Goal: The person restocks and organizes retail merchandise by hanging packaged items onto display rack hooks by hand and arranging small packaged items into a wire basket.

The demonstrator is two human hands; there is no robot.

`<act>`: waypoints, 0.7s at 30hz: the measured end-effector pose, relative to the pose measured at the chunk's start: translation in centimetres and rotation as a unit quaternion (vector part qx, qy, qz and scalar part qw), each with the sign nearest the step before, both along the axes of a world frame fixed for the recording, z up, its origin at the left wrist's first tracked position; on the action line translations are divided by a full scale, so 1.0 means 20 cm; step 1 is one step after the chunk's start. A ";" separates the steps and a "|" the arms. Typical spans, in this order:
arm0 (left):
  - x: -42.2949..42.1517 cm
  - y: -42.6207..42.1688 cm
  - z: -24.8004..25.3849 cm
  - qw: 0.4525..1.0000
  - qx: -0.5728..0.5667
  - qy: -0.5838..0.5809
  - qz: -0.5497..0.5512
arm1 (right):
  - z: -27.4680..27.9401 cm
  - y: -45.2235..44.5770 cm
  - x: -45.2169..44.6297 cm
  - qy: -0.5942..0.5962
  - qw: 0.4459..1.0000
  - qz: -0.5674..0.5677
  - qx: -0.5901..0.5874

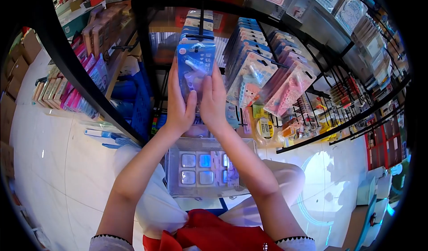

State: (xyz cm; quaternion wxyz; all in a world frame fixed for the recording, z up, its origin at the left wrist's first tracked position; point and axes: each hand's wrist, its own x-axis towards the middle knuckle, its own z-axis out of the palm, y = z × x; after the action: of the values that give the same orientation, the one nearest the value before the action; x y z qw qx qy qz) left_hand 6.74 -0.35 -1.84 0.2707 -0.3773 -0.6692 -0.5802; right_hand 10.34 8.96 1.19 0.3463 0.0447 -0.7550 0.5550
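Observation:
A blue blister pack (189,57) with a small pale, clear-covered item in it stands upright before me, at the front of a row of similar packs (198,23) on a black hook. My left hand (180,110) presses on its left side, thumb on the lower front. From the opposite side my right hand (214,104) grips it, thumb also at the front. Whether the pack is fully on the hook, I cannot tell. To the right hang blue and white packs (252,79) and pink packs (292,88).
Below my forearms a wire-mesh basket (174,188) holds several square tins (188,177). A black rack post (84,72) curves along the left, and a lower rack bar (332,133) crosses at right. Boxed goods (100,37) fill the left shelf.

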 end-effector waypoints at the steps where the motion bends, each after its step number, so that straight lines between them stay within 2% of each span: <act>1: 0.00 -0.01 0.02 0.999 -0.009 0.030 0.028 | 0.01 0.00 0.01 0.033 0.996 -0.039 0.075; 3: 0.03 0.00 0.02 0.991 0.008 0.090 0.102 | 0.01 0.00 0.08 0.116 0.971 -0.126 0.165; 6: 0.06 -0.02 -0.02 0.963 -0.007 0.260 0.075 | -0.03 0.11 0.21 0.186 0.903 -0.251 0.295; 7: 0.08 -0.03 -0.03 0.951 -0.025 0.307 0.034 | -0.03 0.13 0.23 0.167 0.904 -0.298 0.256; 10: 0.16 0.01 -0.04 0.938 -0.090 0.333 -0.035 | 0.02 0.26 0.23 0.013 0.839 -0.396 0.373; 13: 0.19 0.07 -0.04 0.934 -0.140 0.325 -0.057 | -0.02 0.36 0.15 0.012 0.852 -0.377 0.364; 17: 0.20 0.12 -0.06 0.943 -0.143 0.292 -0.070 | -0.02 0.39 0.11 0.000 0.871 -0.356 0.339; 21: 0.20 0.13 -0.08 0.947 -0.151 0.269 -0.092 | -0.03 0.37 0.15 0.081 0.935 -0.287 0.190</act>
State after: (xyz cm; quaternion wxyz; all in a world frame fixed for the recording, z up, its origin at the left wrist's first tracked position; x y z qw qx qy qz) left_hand 10.69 2.28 -3.43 0.3255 -0.6159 -0.6136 -0.3717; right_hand 13.31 16.34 0.57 0.5362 -0.0640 -0.7964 0.2722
